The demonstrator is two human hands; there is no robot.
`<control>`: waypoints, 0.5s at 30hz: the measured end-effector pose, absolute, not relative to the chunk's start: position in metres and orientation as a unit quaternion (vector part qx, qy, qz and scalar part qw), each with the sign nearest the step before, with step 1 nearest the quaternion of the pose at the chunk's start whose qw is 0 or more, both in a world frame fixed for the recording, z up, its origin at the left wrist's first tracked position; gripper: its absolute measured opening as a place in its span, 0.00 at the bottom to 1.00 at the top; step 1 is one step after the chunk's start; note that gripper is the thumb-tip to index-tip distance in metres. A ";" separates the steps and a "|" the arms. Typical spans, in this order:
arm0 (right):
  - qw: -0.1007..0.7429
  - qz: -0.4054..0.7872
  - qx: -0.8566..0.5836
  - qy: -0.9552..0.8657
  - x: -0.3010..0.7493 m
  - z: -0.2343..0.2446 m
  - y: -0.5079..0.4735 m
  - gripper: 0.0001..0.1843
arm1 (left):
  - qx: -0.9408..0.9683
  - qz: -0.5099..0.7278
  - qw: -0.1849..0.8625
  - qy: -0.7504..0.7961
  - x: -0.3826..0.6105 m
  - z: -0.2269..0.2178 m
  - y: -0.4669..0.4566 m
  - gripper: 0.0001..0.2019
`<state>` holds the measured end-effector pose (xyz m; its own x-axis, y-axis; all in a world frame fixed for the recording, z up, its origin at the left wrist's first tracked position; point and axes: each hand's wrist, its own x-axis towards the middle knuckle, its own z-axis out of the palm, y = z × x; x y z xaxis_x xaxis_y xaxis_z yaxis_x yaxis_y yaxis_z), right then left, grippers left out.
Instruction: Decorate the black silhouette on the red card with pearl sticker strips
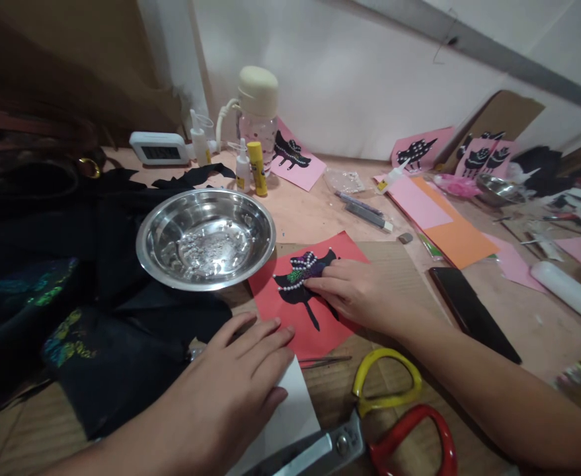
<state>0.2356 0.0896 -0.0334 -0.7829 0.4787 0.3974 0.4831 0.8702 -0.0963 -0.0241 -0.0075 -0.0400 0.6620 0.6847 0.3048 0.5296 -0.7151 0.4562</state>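
A red card point(265, 297) lies on the wooden table with a black cut-out shape point(294, 291) on it, trimmed with rows of white pearl beads and green and purple sparkle. My right hand point(352, 291) is on the cut-out's right side, fingers bent and together; whatever they hold or press is hidden. Flat and with fingers apart, my left hand point(235, 377) rests by the card's lower left edge, partly over a white sheet point(295, 396). Just below the card lie thin tweezers point(326, 361). Left of it stands a steel bowl point(205, 239) with small shiny beads inside.
Large scissors point(342, 443) with yellow and red handles lie in front. Behind are glue bottles point(242, 168), a yellow glue stick point(257, 169) and a lidded bottle point(258, 99). A phone point(473, 314) lies right; black fabric point(121, 357) covers the left. Pink decorated cards point(297, 158) lean at the wall.
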 end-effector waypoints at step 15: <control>0.130 0.063 -0.303 -0.942 0.238 -0.016 0.082 0.17 | 0.906 0.210 0.147 0.336 -0.021 -0.043 -0.009 0.10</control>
<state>0.2382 0.0817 -0.0156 -0.7829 0.5869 0.2065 0.5540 0.8086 -0.1979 -0.0211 -0.0090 -0.0425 0.6854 0.6713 0.2822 0.5481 -0.7307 0.4071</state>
